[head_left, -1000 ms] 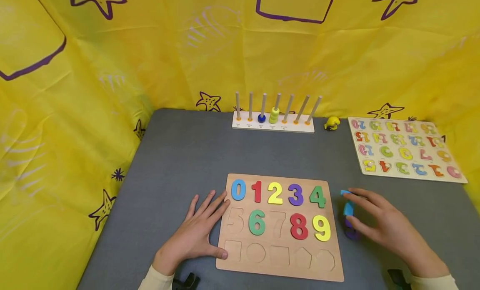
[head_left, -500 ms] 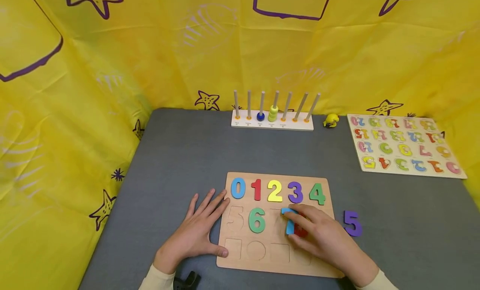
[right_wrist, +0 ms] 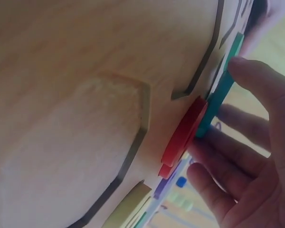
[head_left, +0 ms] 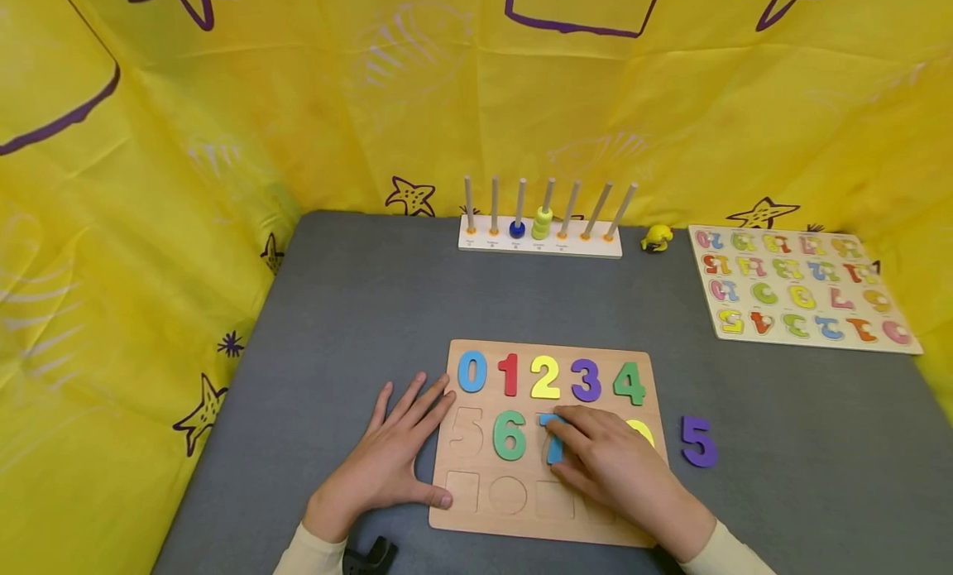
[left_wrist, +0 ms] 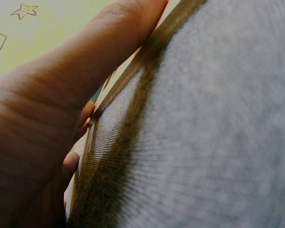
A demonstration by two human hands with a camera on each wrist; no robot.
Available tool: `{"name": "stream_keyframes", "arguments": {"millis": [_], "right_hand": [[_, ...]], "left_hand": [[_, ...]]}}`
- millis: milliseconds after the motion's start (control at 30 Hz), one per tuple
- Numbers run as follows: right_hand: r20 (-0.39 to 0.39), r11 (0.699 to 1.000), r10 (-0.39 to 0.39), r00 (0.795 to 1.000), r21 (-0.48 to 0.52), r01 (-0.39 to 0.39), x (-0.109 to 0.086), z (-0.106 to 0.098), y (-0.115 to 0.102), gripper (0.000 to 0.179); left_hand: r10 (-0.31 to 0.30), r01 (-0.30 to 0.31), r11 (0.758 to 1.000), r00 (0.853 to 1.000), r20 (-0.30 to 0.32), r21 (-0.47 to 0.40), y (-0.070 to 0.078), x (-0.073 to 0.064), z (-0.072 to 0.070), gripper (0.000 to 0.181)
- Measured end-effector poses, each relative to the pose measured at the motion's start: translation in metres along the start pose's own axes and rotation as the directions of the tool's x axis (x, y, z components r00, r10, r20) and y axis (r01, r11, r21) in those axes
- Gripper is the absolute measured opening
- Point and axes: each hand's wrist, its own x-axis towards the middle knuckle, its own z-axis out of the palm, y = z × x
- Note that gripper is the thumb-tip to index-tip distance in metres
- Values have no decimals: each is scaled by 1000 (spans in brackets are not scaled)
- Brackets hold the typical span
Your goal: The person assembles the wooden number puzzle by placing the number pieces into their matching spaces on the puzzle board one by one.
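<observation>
My right hand (head_left: 625, 463) pinches a blue number 7 (head_left: 554, 451) between thumb and fingers, over the 7-shaped recess of a wooden number puzzle board (head_left: 484, 524). Whether the piece sits fully in the recess I cannot tell. The right wrist view shows it beside the red 8 (right_wrist: 183, 137), which my hand hides in the head view. My left hand (head_left: 383, 467) is spread, its fingertips and thumb resting on the board's left edge. A green 6 (head_left: 510, 435) lies left of the 7. The yellow 9 (head_left: 642, 431) is partly covered.
A purple number 5 (head_left: 698, 442) lies on the table right of the board. At the back stand a peg counter (head_left: 539, 240) and a small yellow figure (head_left: 657, 238). Another number board (head_left: 804, 289) lies at the back right. Yellow cloth (head_left: 298, 103) surrounds the table.
My right hand has carried the blue 7 leftward from beside the purple 5 to its recess on the board. My left hand has stayed at the board's edge.
</observation>
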Motion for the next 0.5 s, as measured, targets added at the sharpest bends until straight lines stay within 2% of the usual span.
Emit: {"name": "stream_keyframes", "arguments": {"millis": [267,500], "right_hand": [[78,998,45,996,-42,-42,6,-2,-6,56],[110,996,80,991,-56,-74,9,-1,-10,57]], "left_hand": [[-34,34,999,999,32,5,0,0,0,134],[-42,42,999,998,48,7,-1,1,1,135]]}}
